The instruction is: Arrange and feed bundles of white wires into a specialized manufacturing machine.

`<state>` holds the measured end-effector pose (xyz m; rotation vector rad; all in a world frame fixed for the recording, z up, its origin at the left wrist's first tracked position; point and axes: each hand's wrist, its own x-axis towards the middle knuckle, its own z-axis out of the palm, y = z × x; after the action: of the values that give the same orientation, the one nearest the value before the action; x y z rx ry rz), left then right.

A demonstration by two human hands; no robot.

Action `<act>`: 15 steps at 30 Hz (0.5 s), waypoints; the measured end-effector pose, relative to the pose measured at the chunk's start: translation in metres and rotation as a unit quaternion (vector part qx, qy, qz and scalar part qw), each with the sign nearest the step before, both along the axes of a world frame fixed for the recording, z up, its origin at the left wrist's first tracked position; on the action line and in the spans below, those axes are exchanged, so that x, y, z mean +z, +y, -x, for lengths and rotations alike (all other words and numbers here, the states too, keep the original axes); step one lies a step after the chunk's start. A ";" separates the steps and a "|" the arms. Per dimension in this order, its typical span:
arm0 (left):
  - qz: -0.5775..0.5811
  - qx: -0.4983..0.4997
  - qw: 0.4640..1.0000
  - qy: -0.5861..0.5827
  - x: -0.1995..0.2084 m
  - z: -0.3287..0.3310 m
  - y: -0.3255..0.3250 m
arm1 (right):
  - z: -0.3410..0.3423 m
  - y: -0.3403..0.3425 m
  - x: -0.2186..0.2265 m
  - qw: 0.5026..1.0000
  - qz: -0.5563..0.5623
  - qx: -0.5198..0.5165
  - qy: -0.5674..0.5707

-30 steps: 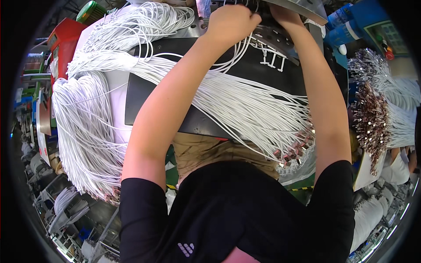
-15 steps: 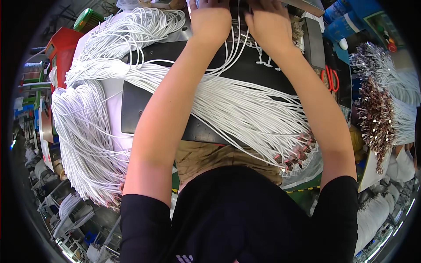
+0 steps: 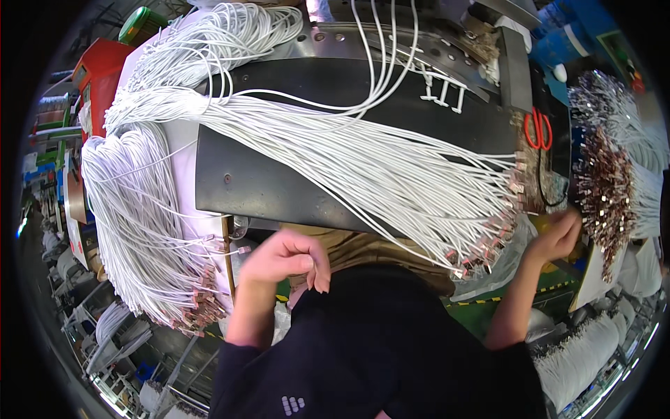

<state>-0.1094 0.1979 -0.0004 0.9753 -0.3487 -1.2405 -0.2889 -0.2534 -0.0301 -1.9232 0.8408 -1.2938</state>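
Observation:
A fanned bundle of white cables [image 3: 391,164] lies across the black work surface [image 3: 272,188], its ends with small brownish connectors at the right front edge. Over my lap, left of that edge, my left hand [image 3: 286,260] hangs with loosely bent fingers and nothing visible in it. My right hand [image 3: 560,236] is closed at the right, beside the hanging cable bundle with brown terminals [image 3: 601,192]; what its fingers may hold is hidden. Several white cables [image 3: 380,70] rise to the metal fixture [image 3: 324,43] at the far edge, with white T-shaped ends [image 3: 443,91] beside them.
Red-handled scissors [image 3: 538,130] lie at the right of the work surface. More white cables [image 3: 132,202] hang over the left side, with coiled cables [image 3: 230,38] behind. A red box [image 3: 105,70] and green container [image 3: 142,26] stand far left, a blue container [image 3: 558,45] far right.
Both hands have come back from the fixture at the far edge. My left hand is now over my lap; my right hand has moved out to the right, near the brown terminals.

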 end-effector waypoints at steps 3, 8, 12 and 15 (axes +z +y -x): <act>-0.094 0.236 0.960 0.117 -0.065 0.044 0.031 | 0.085 0.049 -0.088 0.971 0.043 0.077 0.223; -0.228 0.510 0.829 -0.037 -0.103 0.038 0.028 | 0.158 0.103 -0.187 0.921 0.031 0.199 0.332; -0.257 0.485 0.835 0.028 -0.094 0.030 0.029 | 0.181 0.088 -0.187 0.877 -0.110 0.203 0.420; -0.455 0.409 0.791 -0.005 -0.094 0.036 0.035 | 0.167 0.076 -0.182 0.867 -0.124 0.208 0.435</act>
<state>-0.1450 0.2331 -0.0943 1.7007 0.7123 -0.5287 -0.4561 -0.1775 -0.2116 -2.2874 0.8615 -0.0012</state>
